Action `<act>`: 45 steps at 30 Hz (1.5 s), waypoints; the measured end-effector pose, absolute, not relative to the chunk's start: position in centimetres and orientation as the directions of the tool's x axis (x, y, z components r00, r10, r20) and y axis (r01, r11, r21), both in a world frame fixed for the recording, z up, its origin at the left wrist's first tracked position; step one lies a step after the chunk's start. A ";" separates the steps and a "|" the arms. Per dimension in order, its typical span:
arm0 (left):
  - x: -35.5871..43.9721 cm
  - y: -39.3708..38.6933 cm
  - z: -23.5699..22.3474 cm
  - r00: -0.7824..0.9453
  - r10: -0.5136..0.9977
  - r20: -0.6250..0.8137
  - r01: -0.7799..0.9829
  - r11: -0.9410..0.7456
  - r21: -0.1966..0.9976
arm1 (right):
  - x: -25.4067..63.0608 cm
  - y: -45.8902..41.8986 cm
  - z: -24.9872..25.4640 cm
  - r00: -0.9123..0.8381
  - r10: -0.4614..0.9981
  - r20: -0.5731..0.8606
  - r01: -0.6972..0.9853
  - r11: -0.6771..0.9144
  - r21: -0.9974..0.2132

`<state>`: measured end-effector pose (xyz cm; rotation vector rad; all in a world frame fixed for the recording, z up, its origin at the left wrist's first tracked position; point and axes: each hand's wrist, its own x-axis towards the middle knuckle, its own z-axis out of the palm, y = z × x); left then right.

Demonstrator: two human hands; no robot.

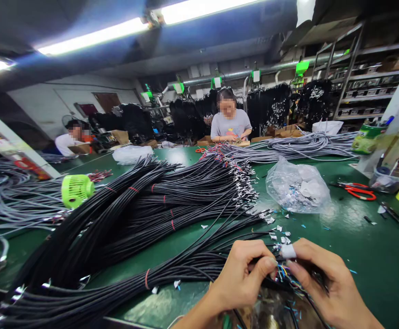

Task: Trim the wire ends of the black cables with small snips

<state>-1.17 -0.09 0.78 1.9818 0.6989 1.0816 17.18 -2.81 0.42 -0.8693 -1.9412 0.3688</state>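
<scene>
My left hand [242, 274] is closed, thumb and index finger pinched at one end of a small cluster of thin coloured wires [283, 272]. Opposite it, my right hand [329, 285] pinches the same wires from the right; a white wrap [287, 251] sits around one of its fingertips. The wires are blue, yellow, red and white, and their exact ends are hidden by my fingers. Beside my left hand runs a bundle of black cables [172, 273] tied with a red band. Small white scraps [283, 240] lie just beyond my fingertips.
Large black cable bundles [117, 219] cover the green table's left and middle. A clear bag of scraps [298, 187], red-handled pliers [359, 191] and a green fan [77, 190] stand around. Grey cables [309, 145] lie farther back. Across the table a person [231, 119] works; another sits far left.
</scene>
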 end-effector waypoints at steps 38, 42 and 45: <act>-0.9 0.2 0.4 0.489 0.712 0.503 0.100 -0.619 0.779 | 18.9 -2.1 0.2 -0.179 0.705 0.687 0.550 0.650 -0.524; -0.7 0.2 0.3 0.423 0.734 0.532 0.084 -0.616 0.783 | 18.3 -2.2 0.6 -0.219 0.699 0.681 0.433 0.695 -0.575; -0.6 0.1 0.3 0.380 0.744 0.550 0.109 -0.626 0.772 | 18.0 -2.4 0.4 -0.227 0.687 0.690 0.400 0.712 -0.577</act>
